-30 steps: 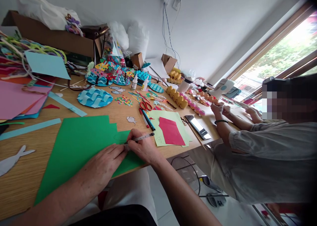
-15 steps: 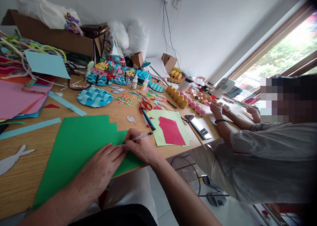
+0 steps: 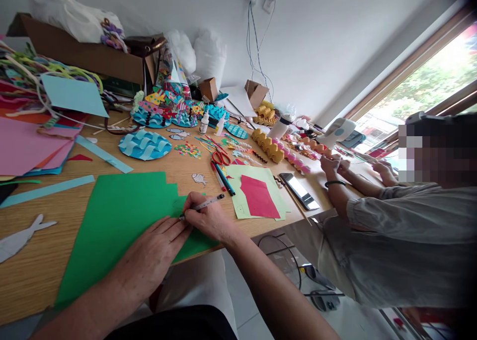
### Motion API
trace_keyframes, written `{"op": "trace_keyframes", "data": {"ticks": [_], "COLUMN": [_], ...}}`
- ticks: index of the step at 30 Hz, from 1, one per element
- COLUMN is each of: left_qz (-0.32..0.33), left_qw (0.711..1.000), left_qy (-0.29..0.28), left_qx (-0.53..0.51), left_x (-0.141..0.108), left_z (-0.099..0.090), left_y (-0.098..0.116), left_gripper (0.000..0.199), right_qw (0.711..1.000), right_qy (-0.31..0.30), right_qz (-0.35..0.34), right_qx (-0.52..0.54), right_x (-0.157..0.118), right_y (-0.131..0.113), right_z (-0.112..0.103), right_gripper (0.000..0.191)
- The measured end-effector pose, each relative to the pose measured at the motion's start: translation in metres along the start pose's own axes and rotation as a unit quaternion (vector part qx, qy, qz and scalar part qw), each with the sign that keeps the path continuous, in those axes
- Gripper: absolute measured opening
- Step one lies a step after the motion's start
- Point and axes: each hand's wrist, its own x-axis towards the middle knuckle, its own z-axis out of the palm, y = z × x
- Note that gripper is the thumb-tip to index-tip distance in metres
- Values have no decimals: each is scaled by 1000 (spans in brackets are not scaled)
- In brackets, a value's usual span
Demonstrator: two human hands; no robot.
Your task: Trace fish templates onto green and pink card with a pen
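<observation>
A large green paper sheet [image 3: 122, 206] lies at the table's front edge, with a stepped notch in its upper right. My left hand [image 3: 156, 245] rests flat on it, fingers stretched toward the pen tip. Gripped in my right hand [image 3: 204, 218] is a pen [image 3: 208, 202], its tip down on the green sheet beside my left fingertips. Faint curved lines show on the sheet just above the tip. A paper fish [image 3: 198, 179] lies beyond the sheet. Red scissors [image 3: 220, 156] and markers [image 3: 223, 179] are beyond my right hand.
Right of my hands lie red paper [image 3: 259, 196] on pale green sheets and a phone [image 3: 299, 191]. Glue bottles [image 3: 204, 123] and a blue woven paper oval [image 3: 144, 145] stand or lie farther back. At the right, a person in grey [image 3: 402, 250] works with both hands.
The pen in my right hand has shifted slightly left and its angle has changed a little. My left hand stays on the green sheet. The view has moved slightly.
</observation>
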Motion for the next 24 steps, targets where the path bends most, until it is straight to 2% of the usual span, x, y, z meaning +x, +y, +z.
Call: {"op": "trace_keyframes", "data": {"ticks": [3, 6, 8, 15, 18, 21, 24], "left_qz": [5, 24, 33, 20, -15, -53, -89], "left_qw": [1000, 1000, 999, 997, 993, 987, 983], "left_qy": [-9, -17, -23, -46, -84, -130, -149], "left_qx": [2, 11, 24, 60, 82, 81, 57], "left_x": [1, 3, 4, 9, 12, 10, 4], "left_z": [-3, -10, -13, -17, -29, -40, -41], "left_y": [0, 2, 3, 8, 23, 46, 66], "left_gripper": [51, 51, 52, 50, 52, 59, 68], "right_qw": [1000, 998, 995, 977, 968, 966, 968], "right_qy": [4, 64, 86, 61, 62, 62, 59], "right_qz": [-8, -20, -24, -35, -47, -49, -47], "right_qx": [9, 8, -34, -203, -239, -248, -239], "right_x": [0, -4, -8, -22, -24, -23, -22], "right_y": [0, 0, 0, 2, 3, 5, 6], "right_z": [-3, -8, -11, -7, -5, -4, -5], "right_gripper": [11, 10, 7, 8, 11, 12, 12]}}
